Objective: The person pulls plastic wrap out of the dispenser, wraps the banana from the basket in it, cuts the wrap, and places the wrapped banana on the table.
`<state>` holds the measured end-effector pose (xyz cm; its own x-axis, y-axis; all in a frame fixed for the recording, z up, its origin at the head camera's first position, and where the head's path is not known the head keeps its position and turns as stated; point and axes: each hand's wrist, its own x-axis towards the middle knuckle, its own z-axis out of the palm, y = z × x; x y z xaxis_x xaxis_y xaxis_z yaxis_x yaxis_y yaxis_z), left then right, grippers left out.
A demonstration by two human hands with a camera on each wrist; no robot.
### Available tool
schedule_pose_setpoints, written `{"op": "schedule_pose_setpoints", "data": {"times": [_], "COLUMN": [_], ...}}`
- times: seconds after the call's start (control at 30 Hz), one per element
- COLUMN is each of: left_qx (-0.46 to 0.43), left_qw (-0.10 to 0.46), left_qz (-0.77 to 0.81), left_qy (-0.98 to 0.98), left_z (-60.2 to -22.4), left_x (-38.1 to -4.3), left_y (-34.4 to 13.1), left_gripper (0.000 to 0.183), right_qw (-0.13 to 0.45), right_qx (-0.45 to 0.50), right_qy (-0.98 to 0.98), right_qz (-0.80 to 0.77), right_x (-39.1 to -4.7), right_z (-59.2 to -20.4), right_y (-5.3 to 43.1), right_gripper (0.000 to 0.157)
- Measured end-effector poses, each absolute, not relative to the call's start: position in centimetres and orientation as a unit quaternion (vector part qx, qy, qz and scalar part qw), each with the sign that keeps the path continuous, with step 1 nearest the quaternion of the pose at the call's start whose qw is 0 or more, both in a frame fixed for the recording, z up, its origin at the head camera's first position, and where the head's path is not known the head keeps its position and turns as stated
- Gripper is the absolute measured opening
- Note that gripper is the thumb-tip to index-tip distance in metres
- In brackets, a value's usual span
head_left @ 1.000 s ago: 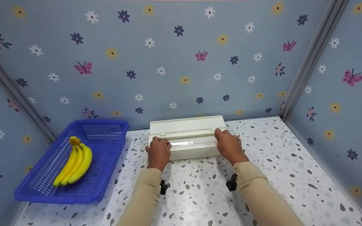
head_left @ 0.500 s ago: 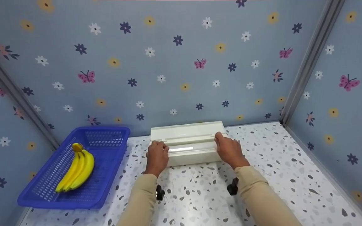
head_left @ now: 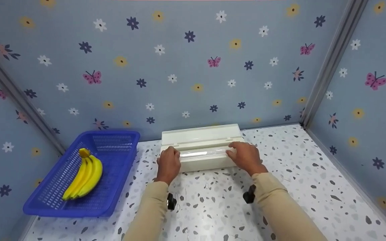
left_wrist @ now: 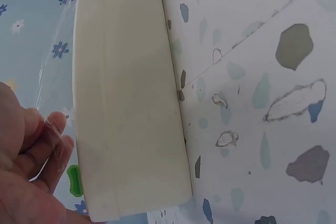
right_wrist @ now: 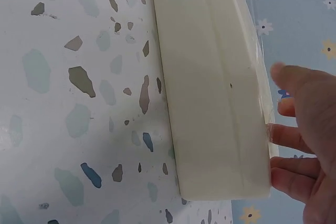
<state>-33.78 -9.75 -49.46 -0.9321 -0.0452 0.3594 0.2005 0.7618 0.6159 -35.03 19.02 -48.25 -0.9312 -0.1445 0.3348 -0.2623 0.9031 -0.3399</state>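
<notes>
A long cream cling film dispenser [head_left: 209,164] stands on the table near the back wall, its lid [head_left: 199,134] tipped back. Clear cling film [head_left: 203,153] stretches across its top. At the left end, my left hand [head_left: 169,164] pinches the film between thumb and fingers; the left wrist view shows the film [left_wrist: 44,77] rising in a thin sheet from that pinch. My right hand [head_left: 245,156] is at the right end. In the right wrist view its thumb [right_wrist: 283,74] stands apart from the fingers, whose tips lie at the dispenser's edge [right_wrist: 262,145].
To the left stands a blue plastic basket [head_left: 112,201] with a bunch of bananas [head_left: 85,177] in it. Flowered wall panels [head_left: 179,67] enclose the speckled table [head_left: 213,207]. A small green piece [left_wrist: 75,181] shows beside the dispenser in the left wrist view.
My right hand's thumb has spread away from its fingers and moved inward over the film. My left hand stays at the left end. The head view has tilted slightly.
</notes>
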Motion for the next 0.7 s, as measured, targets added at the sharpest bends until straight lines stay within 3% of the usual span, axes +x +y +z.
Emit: {"op": "schedule_pose_setpoints", "data": {"times": [0.13,0.4,0.7], "left_qx": [-0.041,-0.044,-0.108], "left_qw": [0.187,0.211,0.206], "left_qz": [-0.353,-0.35,-0.313], "left_qy": [-0.916,-0.912,-0.921], "left_z": [-49.5,-49.7,-50.0], "left_x": [-33.8,-33.7,-33.3], "left_y": [-9.5,-9.5,-10.7], "left_gripper": [0.014,0.016,0.009], "right_qw": [0.172,0.156,0.178], "right_qx": [0.112,0.159,0.159], "right_qy": [-0.961,-0.953,-0.944], "right_qz": [0.186,0.205,0.228], "right_x": [-34.9,-34.5,-34.2], "right_z": [-48.2,-48.3,-49.2], "right_y": [19.4,19.8,20.1], "right_gripper": [0.015,0.02,0.005]}}
